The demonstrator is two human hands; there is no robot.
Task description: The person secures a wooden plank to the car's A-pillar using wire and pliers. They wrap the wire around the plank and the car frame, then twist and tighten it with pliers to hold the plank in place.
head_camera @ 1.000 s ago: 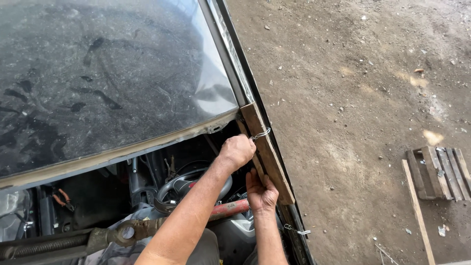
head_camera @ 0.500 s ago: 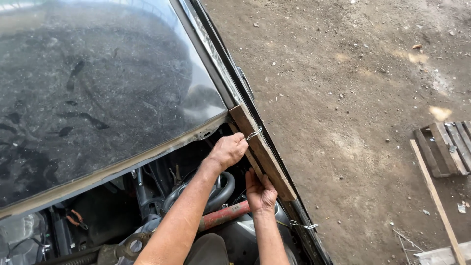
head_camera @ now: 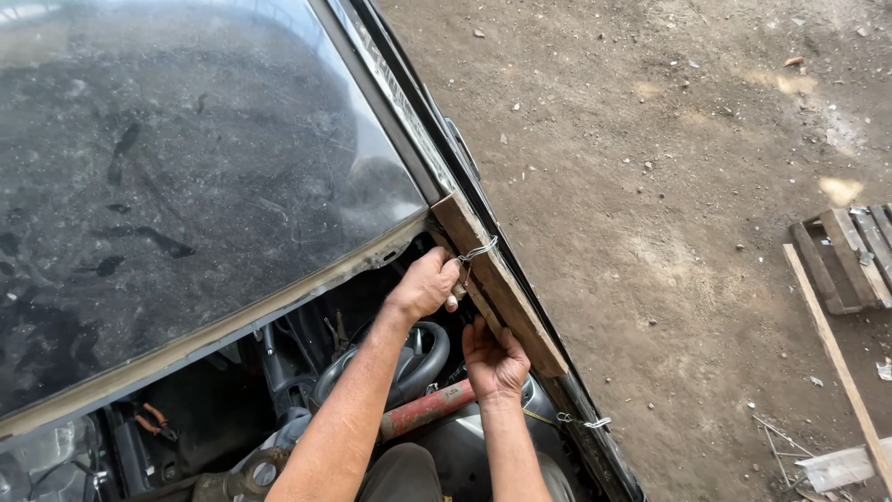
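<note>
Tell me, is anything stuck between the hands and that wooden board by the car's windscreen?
Nothing visible. The left hand is already at the wooden board, fingers by the wire loop wrapped around it. The right hand touches the board's lower edge from underneath.

the wooden board lies along the right edge of the vehicle's opening, its upper end at the lower right corner of the glass panel. a wire loop wraps the board near that end. the left hand is just left of the loop; the right hand is lower, against the board's inner side. the steering wheel sits below both hands. a pallet lies on the ground far right.
</note>
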